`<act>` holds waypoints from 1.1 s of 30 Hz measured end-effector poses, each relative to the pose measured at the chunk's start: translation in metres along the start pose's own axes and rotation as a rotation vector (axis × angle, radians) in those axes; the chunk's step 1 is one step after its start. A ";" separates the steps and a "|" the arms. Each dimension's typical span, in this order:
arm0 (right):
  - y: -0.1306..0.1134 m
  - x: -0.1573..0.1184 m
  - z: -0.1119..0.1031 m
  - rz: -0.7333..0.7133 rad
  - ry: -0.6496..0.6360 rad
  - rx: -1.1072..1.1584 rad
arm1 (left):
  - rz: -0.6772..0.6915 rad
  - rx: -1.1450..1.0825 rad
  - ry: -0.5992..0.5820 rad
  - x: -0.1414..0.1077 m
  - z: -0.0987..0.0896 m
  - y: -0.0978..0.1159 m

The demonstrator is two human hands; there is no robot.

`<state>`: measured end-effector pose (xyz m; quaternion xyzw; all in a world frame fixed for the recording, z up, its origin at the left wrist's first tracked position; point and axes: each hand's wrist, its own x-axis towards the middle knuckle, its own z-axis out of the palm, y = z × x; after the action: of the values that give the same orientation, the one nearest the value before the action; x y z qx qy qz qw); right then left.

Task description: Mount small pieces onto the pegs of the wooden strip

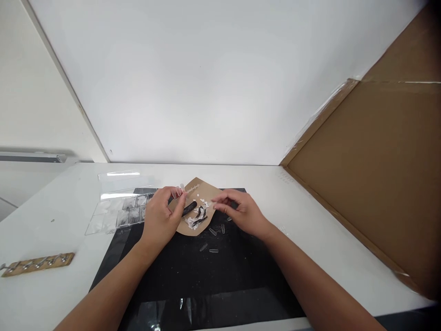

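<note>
My left hand (163,214) pinches several clear nail tips (180,189) between thumb and fingers, above the left edge of a brown paper sheet (206,187). My right hand (241,211) is at the sheet's right edge, thumb and fingertips close together; whether something small is between them is too small to tell. White scraps (193,222), dark strips (200,219) and a black rounded object (189,208) lie on the paper. Several loose clear tips (213,251) rest on the black mat (206,280) in front of it.
A clear compartment box (117,215) with its transparent lid (120,181) is at the left on the white table (44,207). Nearer the left edge lies a wooden strip (37,264) with metal pieces. Brown cardboard (372,174) stands along the right, and a white wall behind.
</note>
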<state>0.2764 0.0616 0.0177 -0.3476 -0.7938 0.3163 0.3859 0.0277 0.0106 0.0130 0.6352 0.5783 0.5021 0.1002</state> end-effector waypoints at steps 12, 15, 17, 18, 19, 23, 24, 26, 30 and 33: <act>0.019 -0.002 -0.048 -0.006 -0.313 -0.322 | -0.262 -0.398 -0.204 -0.001 0.002 0.009; 0.019 -0.002 -0.048 -0.022 -0.302 -0.384 | -0.311 -0.511 -0.242 -0.001 0.003 0.011; 0.017 -0.001 -0.049 -0.024 -0.259 -0.422 | -0.331 -0.554 -0.271 -0.002 0.003 0.012; 0.016 -0.001 -0.051 -0.022 -0.232 -0.441 | -0.338 -0.559 -0.287 -0.003 0.003 0.012; 0.014 0.000 -0.052 -0.018 -0.205 -0.459 | -0.342 -0.557 -0.303 -0.003 0.003 0.012; 0.002 0.001 -0.051 0.015 -0.096 -0.410 | -0.350 -0.517 -0.351 -0.006 0.003 0.016; -0.002 0.001 -0.048 0.022 -0.061 -0.349 | -0.351 -0.504 -0.358 -0.007 0.003 0.018; -0.010 -0.002 -0.038 0.029 -0.002 -0.200 | -0.351 -0.485 -0.358 -0.008 0.005 0.021; -0.020 -0.007 -0.014 -0.032 -0.093 0.005 | -0.314 -0.501 -0.382 -0.013 0.009 0.025; -0.020 -0.009 -0.002 -0.051 -0.165 0.041 | -0.290 -0.500 -0.406 -0.016 0.010 0.023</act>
<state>0.2762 0.0435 0.0310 -0.2922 -0.8249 0.3499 0.3343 0.0526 -0.0053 0.0156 0.5894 0.4899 0.4719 0.4357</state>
